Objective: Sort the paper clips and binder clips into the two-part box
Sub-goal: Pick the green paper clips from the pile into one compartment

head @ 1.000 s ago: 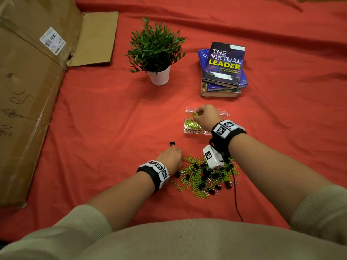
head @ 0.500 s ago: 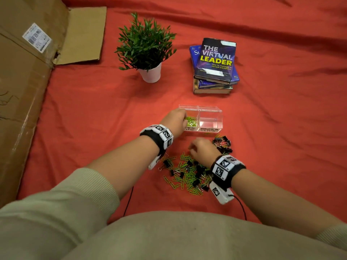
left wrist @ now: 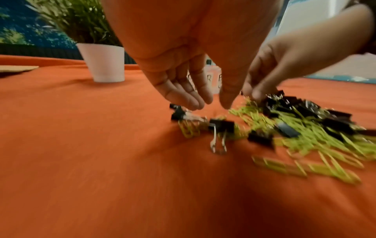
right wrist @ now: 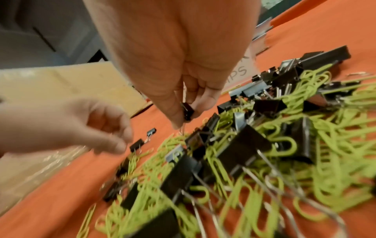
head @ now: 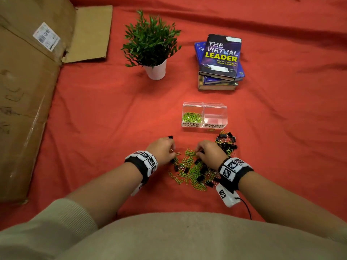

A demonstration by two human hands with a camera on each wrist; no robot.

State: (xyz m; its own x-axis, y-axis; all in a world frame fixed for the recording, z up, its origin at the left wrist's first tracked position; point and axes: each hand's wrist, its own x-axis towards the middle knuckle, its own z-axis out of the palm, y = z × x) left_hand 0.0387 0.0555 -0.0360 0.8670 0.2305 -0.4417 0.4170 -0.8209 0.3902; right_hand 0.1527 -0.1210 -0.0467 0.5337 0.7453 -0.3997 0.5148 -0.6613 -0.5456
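Observation:
A clear two-part box (head: 216, 106) stands on the red cloth. Its left half, labelled PAPER CLIPS, holds green paper clips (head: 191, 117); the half labelled BINDER CLIPS is bare. Nearer me lies a mixed pile (head: 191, 171) of green paper clips and black binder clips. A smaller heap of mostly binder clips (head: 226, 142) sits right of it. My right hand (right wrist: 184, 117) pinches one small black binder clip (right wrist: 187, 111) just above the pile's far edge. My left hand (left wrist: 209, 101) hovers with relaxed fingers over the pile's left edge, holding nothing I can see. One lone binder clip (head: 170, 137) lies beyond it.
A potted plant (head: 155, 70) and a stack of books (head: 219, 59) stand behind the clear box. A large flattened cardboard box (head: 28, 91) covers the left side. A black cable (head: 246, 209) trails from my right wrist.
My left hand has drawn back from the paper-clip half of the box to the pile's left edge. My right hand has stayed at the pile and now pinches a binder clip.

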